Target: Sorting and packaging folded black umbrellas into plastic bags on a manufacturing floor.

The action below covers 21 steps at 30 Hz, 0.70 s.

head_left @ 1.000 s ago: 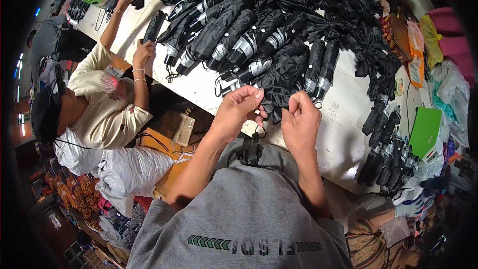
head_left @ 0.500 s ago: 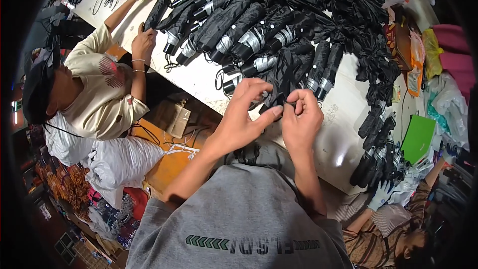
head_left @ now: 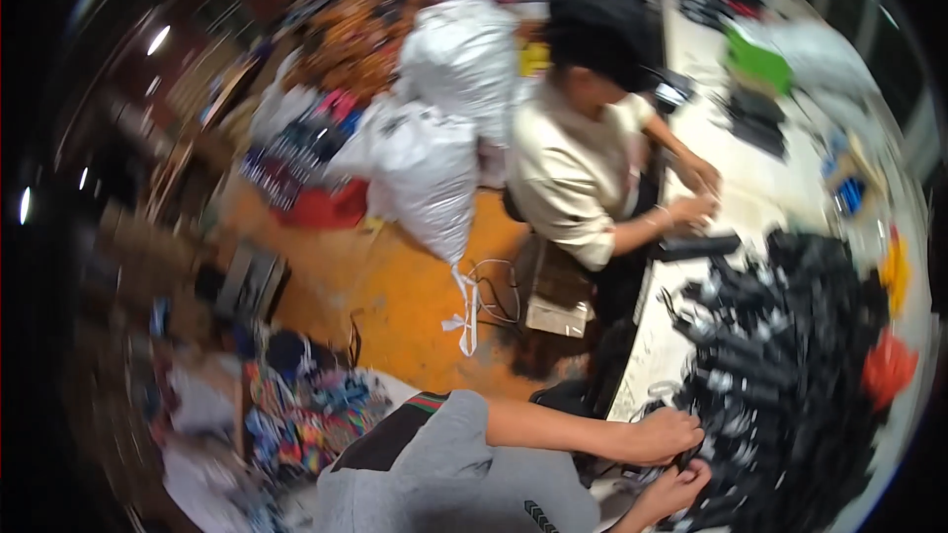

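At the lower right, my left hand is closed, with the fingers curled at a black folded umbrella. My right hand is just nearer, its fingers bent together at the same umbrella. Motion blur and the fingers hide most of the umbrella, so exactly where each hand grips it is unclear. Right beside both hands, a large pile of black folded umbrellas with silvery shafts covers the white table.
A co-worker in a cream shirt and dark cap works at the table's far side, near a single black umbrella. White sacks stand on the orange floor. A cardboard box sits beside the table. A red bag lies beyond the pile.
My view has swung left, so the hands and pile now appear at the lower right. My left hand's fingers, spread before, have closed. The co-worker's hands have come together.
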Each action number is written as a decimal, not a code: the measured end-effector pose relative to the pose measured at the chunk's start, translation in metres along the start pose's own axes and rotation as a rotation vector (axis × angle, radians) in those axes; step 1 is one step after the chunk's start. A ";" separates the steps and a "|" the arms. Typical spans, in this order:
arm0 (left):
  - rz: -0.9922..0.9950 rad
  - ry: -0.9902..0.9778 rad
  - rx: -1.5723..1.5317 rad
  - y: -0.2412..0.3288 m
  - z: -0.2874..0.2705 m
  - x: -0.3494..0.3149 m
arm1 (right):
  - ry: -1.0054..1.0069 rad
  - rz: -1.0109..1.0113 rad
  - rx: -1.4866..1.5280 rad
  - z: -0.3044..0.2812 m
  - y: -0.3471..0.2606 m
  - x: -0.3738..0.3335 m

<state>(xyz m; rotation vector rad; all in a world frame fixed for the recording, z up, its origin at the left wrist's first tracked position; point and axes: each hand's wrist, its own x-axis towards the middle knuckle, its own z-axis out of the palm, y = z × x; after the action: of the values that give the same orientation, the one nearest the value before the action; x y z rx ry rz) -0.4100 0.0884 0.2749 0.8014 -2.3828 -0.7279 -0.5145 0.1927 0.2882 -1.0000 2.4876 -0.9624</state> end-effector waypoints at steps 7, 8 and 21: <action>-0.910 -0.037 -1.230 -0.056 -0.043 -0.050 | -0.364 -0.277 -0.025 0.042 -0.034 0.017; -1.005 -0.090 -1.496 -0.062 -0.048 -0.056 | -0.417 -0.337 -0.048 0.047 -0.037 0.018; -0.779 0.290 -1.154 -0.082 -0.033 -0.064 | 0.471 -0.229 -0.596 0.008 0.157 0.083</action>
<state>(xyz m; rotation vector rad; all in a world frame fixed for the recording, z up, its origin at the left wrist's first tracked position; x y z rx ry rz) -0.3141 0.0639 0.2285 1.1189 -0.9823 -1.8505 -0.6494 0.2152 0.1742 -1.3846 3.2180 -0.5560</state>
